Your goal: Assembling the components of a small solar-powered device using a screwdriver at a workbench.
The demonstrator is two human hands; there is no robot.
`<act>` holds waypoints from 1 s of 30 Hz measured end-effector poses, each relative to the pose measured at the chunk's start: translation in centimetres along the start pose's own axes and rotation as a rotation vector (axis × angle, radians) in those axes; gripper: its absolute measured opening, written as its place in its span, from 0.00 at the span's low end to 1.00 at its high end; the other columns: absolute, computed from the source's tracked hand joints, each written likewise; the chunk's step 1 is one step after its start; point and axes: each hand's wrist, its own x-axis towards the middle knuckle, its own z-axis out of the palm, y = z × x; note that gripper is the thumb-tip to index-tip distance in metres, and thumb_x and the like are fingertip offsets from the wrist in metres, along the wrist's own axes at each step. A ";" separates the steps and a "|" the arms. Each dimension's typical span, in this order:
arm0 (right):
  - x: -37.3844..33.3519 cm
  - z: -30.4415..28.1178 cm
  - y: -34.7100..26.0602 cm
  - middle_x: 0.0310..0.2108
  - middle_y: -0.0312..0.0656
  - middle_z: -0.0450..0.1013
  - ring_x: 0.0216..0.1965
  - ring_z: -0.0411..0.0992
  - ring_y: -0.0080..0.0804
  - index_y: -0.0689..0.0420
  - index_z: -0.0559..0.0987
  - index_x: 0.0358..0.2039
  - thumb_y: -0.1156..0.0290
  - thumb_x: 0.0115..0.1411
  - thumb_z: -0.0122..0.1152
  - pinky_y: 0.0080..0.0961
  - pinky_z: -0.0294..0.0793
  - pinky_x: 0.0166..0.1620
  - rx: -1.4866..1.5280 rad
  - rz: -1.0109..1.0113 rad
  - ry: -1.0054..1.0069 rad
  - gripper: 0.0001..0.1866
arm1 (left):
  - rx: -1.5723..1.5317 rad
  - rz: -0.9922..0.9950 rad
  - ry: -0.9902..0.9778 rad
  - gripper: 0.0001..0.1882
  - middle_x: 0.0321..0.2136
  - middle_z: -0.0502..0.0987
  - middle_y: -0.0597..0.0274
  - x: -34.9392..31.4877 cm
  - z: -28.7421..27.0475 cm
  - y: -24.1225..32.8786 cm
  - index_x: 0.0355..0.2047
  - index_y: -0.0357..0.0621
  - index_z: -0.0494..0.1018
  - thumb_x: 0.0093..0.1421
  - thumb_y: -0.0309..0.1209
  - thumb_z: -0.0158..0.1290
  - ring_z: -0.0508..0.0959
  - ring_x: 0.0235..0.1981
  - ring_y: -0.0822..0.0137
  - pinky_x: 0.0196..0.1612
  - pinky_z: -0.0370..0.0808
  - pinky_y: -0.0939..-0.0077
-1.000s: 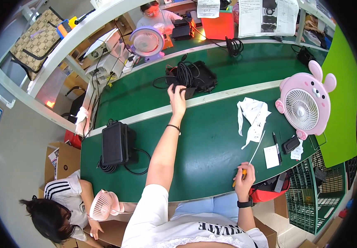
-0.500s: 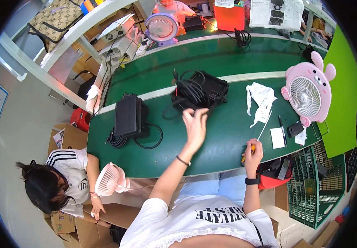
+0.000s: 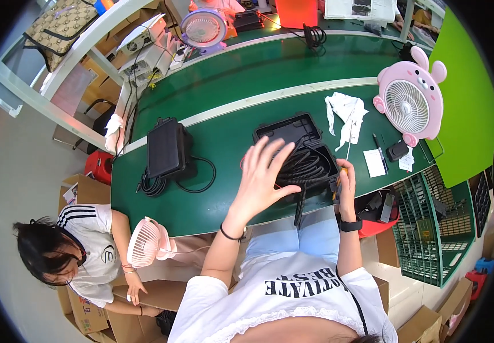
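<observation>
In front of me, by the near table edge, lies an opened black plastic box [image 3: 289, 128] with its lid folded back on the far side. A thick coil of black cable [image 3: 310, 167] fills it, and one ribbed end hangs over the front. My left hand [image 3: 263, 178] hovers at the box's left side, fingers spread and slightly blurred, holding nothing visible. At the right side of the box, my right hand [image 3: 347, 191] is closed round the orange handle of a screwdriver [image 3: 348, 151], its thin shaft pointing away from me. Those fingers also seem to touch the box wall.
A closed black box [image 3: 164, 150] with a coiled cable stands on the left. To the right are crumpled white paper [image 3: 347, 117], a pen [image 3: 380, 153], a notepad [image 3: 374, 164] and a pink rabbit fan [image 3: 408, 106]. A co-worker [image 3: 84, 251] sits at left near a small pink fan [image 3: 146, 243].
The open black box and its cable have come nearer to me and to the right. My right hand, still with the screwdriver, is now against it. My left hand's fingers have spread.
</observation>
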 end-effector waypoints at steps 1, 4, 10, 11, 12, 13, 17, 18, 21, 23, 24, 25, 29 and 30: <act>0.0 0.3 -0.4 0.47 0.32 0.69 0.36 0.65 0.15 0.57 0.72 0.54 0.70 0.67 0.54 0.13 0.65 0.38 -0.039 0.075 0.010 0.16 | -0.070 0.021 -0.054 0.42 0.45 0.78 0.59 -0.3 1.1 -1.0 0.61 0.55 0.70 0.43 0.40 0.72 0.74 0.54 0.53 0.57 0.70 0.54; -0.4 1.3 -2.4 0.49 0.34 0.69 0.42 0.68 0.20 0.58 0.71 0.54 0.71 0.65 0.57 0.14 0.67 0.43 -0.143 0.197 0.024 0.17 | -0.057 0.067 0.075 0.27 0.32 0.83 0.66 -0.6 1.5 -1.7 0.50 0.51 0.79 0.46 0.33 0.69 0.83 0.33 0.64 0.39 0.79 0.69; -3.0 0.4 0.5 0.44 0.37 0.66 0.28 0.65 0.16 0.55 0.66 0.60 0.70 0.65 0.54 0.14 0.69 0.29 0.087 0.134 0.040 0.23 | 0.069 0.025 0.790 0.22 0.37 0.84 0.51 -2.2 -1.2 -3.6 0.42 0.39 0.79 0.43 0.16 0.69 0.84 0.37 0.54 0.43 0.80 0.67; -3.4 0.0 0.7 0.44 0.36 0.64 0.26 0.64 0.15 0.54 0.63 0.62 0.69 0.66 0.51 0.14 0.70 0.30 0.100 0.168 -0.007 0.25 | 0.180 0.095 0.823 0.21 0.37 0.83 0.49 -2.5 -1.7 -3.9 0.42 0.40 0.79 0.45 0.14 0.68 0.83 0.38 0.54 0.43 0.80 0.66; -3.5 -0.2 0.9 0.44 0.36 0.64 0.26 0.64 0.15 0.54 0.63 0.62 0.69 0.66 0.51 0.14 0.70 0.30 0.098 0.178 -0.010 0.25 | 0.254 0.100 0.807 0.22 0.38 0.83 0.54 -3.3 -1.6 -4.5 0.42 0.45 0.79 0.45 0.15 0.66 0.82 0.39 0.55 0.44 0.79 0.66; -3.5 -0.3 1.2 0.45 0.36 0.63 0.26 0.65 0.15 0.53 0.63 0.62 0.69 0.66 0.51 0.14 0.70 0.30 0.074 0.153 -0.005 0.25 | 0.341 0.056 0.687 0.23 0.39 0.82 0.58 -3.8 -1.5 -4.7 0.43 0.48 0.79 0.45 0.17 0.65 0.81 0.40 0.56 0.44 0.79 0.66; -3.2 -0.3 1.4 0.48 0.36 0.62 0.27 0.65 0.16 0.53 0.63 0.62 0.69 0.65 0.52 0.14 0.71 0.30 0.075 0.168 -0.012 0.25 | 0.488 -0.245 0.062 0.17 0.47 0.75 0.64 -6.8 1.1 -5.4 0.44 0.55 0.79 0.52 0.26 0.58 0.73 0.52 0.59 0.58 0.67 0.59; -3.1 -0.3 1.5 0.49 0.37 0.62 0.27 0.65 0.16 0.53 0.63 0.63 0.69 0.65 0.52 0.14 0.71 0.30 0.079 0.165 -0.013 0.25 | 0.395 -0.253 0.014 0.17 0.47 0.75 0.62 -7.9 1.5 -5.3 0.44 0.52 0.79 0.52 0.26 0.59 0.72 0.54 0.57 0.60 0.66 0.57; -3.3 -0.7 2.0 0.51 0.37 0.62 0.27 0.66 0.16 0.53 0.63 0.63 0.69 0.65 0.51 0.14 0.71 0.30 0.075 0.170 -0.013 0.25 | 0.171 -0.186 0.159 0.16 0.43 0.77 0.59 -9.4 2.9 -4.1 0.45 0.45 0.79 0.55 0.22 0.58 0.75 0.51 0.54 0.56 0.69 0.55; -3.1 -0.6 2.1 0.51 0.37 0.62 0.27 0.66 0.16 0.54 0.63 0.63 0.69 0.65 0.51 0.14 0.72 0.30 0.083 0.168 -0.020 0.25 | 0.061 -0.236 0.104 0.20 0.42 0.77 0.56 -9.7 3.3 -3.3 0.51 0.43 0.75 0.57 0.22 0.57 0.76 0.47 0.54 0.52 0.72 0.59; -3.0 -0.7 2.1 0.52 0.37 0.62 0.27 0.66 0.16 0.54 0.63 0.63 0.70 0.65 0.51 0.14 0.72 0.31 0.091 0.161 -0.027 0.26 | 0.014 -0.316 0.045 0.22 0.41 0.77 0.55 -9.7 3.6 -2.9 0.54 0.43 0.73 0.58 0.23 0.57 0.76 0.46 0.54 0.50 0.73 0.61; -3.1 -0.8 2.2 0.52 0.37 0.62 0.27 0.66 0.16 0.54 0.63 0.63 0.70 0.65 0.51 0.14 0.72 0.31 0.090 0.164 -0.029 0.26 | 0.004 -0.391 -0.029 0.24 0.40 0.77 0.52 -9.5 3.7 -2.8 0.58 0.42 0.69 0.60 0.24 0.56 0.78 0.41 0.52 0.45 0.74 0.61; -3.0 -0.7 2.0 0.50 0.38 0.63 0.27 0.66 0.16 0.55 0.62 0.63 0.69 0.65 0.51 0.15 0.72 0.30 0.066 0.151 -0.032 0.26 | -0.138 -0.459 -0.065 0.19 0.38 0.77 0.47 -7.9 5.5 -4.1 0.54 0.39 0.70 0.62 0.24 0.55 0.79 0.35 0.46 0.39 0.76 0.56; -3.0 -0.5 1.8 0.46 0.38 0.65 0.27 0.66 0.16 0.55 0.62 0.63 0.69 0.65 0.51 0.15 0.72 0.30 0.043 0.129 -0.022 0.26 | -0.135 -0.461 -0.062 0.19 0.38 0.77 0.47 -7.7 5.8 -4.1 0.54 0.39 0.70 0.62 0.24 0.55 0.79 0.35 0.46 0.39 0.76 0.56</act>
